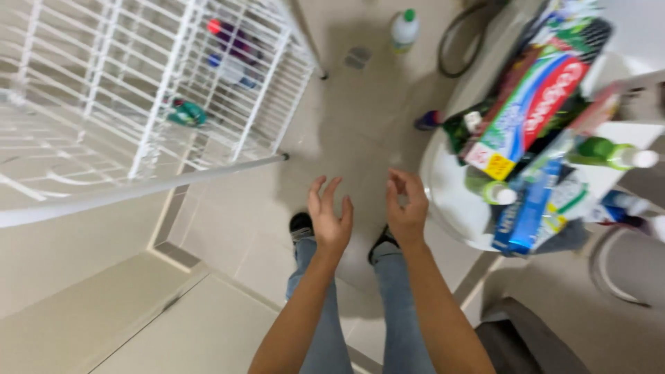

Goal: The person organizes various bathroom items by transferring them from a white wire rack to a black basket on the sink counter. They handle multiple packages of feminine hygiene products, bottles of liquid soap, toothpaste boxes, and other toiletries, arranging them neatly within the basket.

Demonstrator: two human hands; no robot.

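Observation:
My left hand (330, 216) and my right hand (406, 206) are held out in front of me over the tiled floor, palms facing each other, fingers spread and curled, nothing in either. Below them I see my legs in blue jeans (391, 298) and dark shoes (300, 223). My right hand is nearest to the white basin (450, 201) at the right, which is piled with toothpaste boxes (537, 104) and green bottles (609, 154).
A white wire rack (173, 83) fills the upper left, with small coloured items behind it. A white bottle with a green cap (404, 29) stands on the floor at the top. A floor drain (357, 57) lies near it. A dark hose loop (464, 41) sits at top right.

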